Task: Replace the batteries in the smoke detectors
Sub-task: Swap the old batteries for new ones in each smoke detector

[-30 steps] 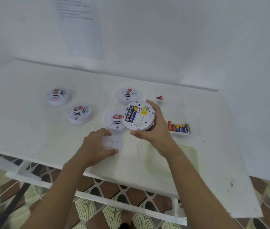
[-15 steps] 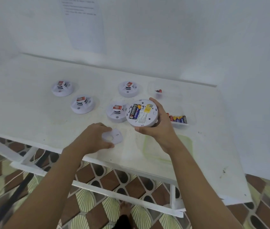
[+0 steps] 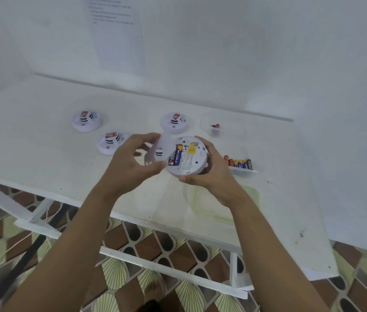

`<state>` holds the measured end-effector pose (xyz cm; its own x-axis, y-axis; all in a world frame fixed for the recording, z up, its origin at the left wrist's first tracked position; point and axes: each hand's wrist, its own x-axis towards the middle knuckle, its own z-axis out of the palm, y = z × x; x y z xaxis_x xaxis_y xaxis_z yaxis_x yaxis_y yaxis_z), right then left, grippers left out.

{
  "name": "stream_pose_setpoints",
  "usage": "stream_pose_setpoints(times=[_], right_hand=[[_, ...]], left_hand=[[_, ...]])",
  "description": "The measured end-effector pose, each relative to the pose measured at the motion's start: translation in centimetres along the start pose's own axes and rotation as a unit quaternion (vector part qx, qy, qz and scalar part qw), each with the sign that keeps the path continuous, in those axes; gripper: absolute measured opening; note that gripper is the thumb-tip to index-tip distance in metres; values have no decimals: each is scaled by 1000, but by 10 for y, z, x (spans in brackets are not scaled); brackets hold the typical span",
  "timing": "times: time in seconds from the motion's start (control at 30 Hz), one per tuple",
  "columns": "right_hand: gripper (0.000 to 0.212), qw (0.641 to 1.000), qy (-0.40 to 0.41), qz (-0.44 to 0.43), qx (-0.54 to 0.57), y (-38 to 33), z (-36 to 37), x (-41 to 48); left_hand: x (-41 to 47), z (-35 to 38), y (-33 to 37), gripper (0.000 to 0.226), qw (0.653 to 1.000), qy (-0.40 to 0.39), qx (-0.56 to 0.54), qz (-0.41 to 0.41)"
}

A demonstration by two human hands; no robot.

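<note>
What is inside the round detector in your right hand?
Two batteries lie in the open back of the detector, by a yellow sticker. The left hand holds the cover beside it. The white shell hides anything deeper.

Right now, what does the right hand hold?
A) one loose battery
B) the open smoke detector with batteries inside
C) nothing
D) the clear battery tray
B: the right hand grips the open smoke detector with its batteries showing, while the left hand holds the white cover beside it.
</note>
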<state>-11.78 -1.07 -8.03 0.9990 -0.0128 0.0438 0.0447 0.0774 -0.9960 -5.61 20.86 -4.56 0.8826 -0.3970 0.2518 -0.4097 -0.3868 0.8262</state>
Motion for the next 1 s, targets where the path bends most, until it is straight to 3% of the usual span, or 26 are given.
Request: stream_pose_setpoints(times=[0.27,0.67,1.0], right_hand=[[95,995,-77,12,-57,-9,7,10],[90,993,-99,1,-70,-19,47,47],[90,988,-132,2,-86,-28,72,82]], left_hand=[[17,-8,8,67,989,-111,91,45],[34,-44,-19,61,988,-131,78,24],[42,-84,-36,55,964,-160,201,71]])
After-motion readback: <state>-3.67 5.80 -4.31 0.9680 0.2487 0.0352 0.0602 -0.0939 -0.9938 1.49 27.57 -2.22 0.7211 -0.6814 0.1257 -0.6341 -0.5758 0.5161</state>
